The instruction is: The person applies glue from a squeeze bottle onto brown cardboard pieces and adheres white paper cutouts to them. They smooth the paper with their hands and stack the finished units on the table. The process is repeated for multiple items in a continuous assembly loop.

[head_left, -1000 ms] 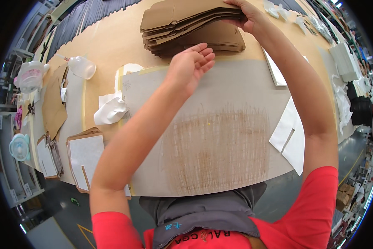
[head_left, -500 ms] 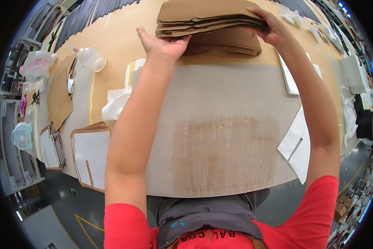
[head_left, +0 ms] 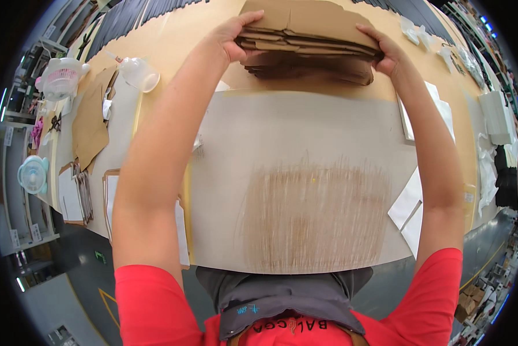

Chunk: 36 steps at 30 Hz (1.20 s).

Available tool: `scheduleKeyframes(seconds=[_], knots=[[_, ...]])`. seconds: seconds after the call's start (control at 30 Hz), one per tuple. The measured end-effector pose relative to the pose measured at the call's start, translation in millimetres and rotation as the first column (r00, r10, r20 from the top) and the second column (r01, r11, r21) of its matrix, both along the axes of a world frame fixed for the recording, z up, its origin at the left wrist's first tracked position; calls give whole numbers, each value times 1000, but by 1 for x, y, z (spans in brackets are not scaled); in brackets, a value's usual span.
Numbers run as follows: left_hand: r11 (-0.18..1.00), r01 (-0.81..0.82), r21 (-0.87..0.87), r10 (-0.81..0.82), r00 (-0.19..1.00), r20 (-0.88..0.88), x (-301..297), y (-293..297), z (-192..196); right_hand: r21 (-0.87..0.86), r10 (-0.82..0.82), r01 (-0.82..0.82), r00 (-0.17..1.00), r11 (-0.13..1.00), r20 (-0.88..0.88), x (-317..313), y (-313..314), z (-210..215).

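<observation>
A stack of flat brown cardboard pieces [head_left: 313, 34] is held up at the far side of the bench, above more brown pieces [head_left: 322, 68] lying on the tan table. My left hand [head_left: 231, 36] grips the stack's left edge. My right hand [head_left: 384, 51] grips its right edge. Both arms reach forward over a large grey work mat [head_left: 305, 173] with a brown scuffed patch in its middle.
A clear plastic jug [head_left: 136, 72] and a white-and-pink basket [head_left: 60, 81] stand at the far left. Brown paper [head_left: 89, 124], clipboards [head_left: 77, 196] and a small fan [head_left: 33, 175] lie along the left. White sheets [head_left: 411, 210] and white pieces [head_left: 495, 118] sit on the right.
My left hand moved from the mat to the stack's left edge. Both hands now grip the upper pieces, which are raised off the pieces below.
</observation>
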<state>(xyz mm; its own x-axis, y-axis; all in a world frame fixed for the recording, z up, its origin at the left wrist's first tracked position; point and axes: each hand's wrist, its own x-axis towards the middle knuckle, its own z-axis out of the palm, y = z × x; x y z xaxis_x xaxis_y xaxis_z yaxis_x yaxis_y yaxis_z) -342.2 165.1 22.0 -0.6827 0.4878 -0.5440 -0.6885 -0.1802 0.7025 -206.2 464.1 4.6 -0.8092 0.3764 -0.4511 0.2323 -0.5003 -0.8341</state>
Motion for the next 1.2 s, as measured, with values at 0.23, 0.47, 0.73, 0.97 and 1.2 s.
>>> scheduleKeyframes(seconds=[0.23,0.47,0.73,0.97,1.2], knots=[[952,188,243,-176,982,-70,-21,-13,3,5,-142,142,987,990,-76,7,-18,35],[984,104,146,-105,994,1,30,-31,4,61,68,-61,991,996,-117,40,-14,19],[993,92,76,-90,995,-30,90,-45,-1,191,59,-59,998,980,7,90,-41,5],[973,225,-59,-232,958,-171,123,-71,-23,243,160,-152,987,958,-13,134,-56,-20],[928,182,-327,-262,940,-221,99,-73,-22,238,172,-174,985,955,27,129,-57,-16]])
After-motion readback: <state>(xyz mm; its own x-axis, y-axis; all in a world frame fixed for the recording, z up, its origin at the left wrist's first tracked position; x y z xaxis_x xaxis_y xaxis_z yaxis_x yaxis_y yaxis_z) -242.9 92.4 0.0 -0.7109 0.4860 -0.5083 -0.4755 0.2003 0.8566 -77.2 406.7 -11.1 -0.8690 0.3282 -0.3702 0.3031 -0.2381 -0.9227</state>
